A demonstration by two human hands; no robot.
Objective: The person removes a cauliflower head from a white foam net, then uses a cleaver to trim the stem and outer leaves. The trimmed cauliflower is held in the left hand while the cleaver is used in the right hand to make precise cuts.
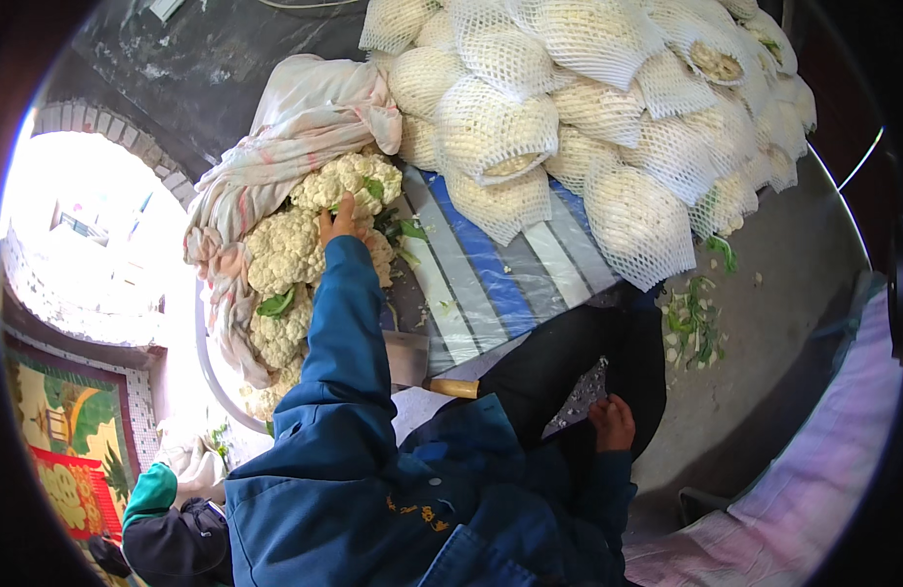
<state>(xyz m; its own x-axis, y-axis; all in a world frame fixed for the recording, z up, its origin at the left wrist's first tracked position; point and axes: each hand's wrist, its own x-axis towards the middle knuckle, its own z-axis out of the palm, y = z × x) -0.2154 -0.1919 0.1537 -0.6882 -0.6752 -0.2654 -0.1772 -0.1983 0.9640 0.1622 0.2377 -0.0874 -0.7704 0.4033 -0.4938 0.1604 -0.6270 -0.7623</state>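
Note:
My left hand reaches to the unwrapped cauliflowers at the left, its fingers spread against a cauliflower head; whether it grips is not clear. Another bare cauliflower lies just left of that hand, with more below it. My right hand rests by my right leg with its fingers curled, and I see nothing in it. A cleaver with a wooden handle lies near my lap, its blade flat at the edge of the striped plastic sheet.
Many cauliflowers in white foam nets are heaped beyond the sheet. A pale cloth drapes over the bare ones. Leaf trimmings litter the floor at right, near a pinkish cloth. Another person is at lower left.

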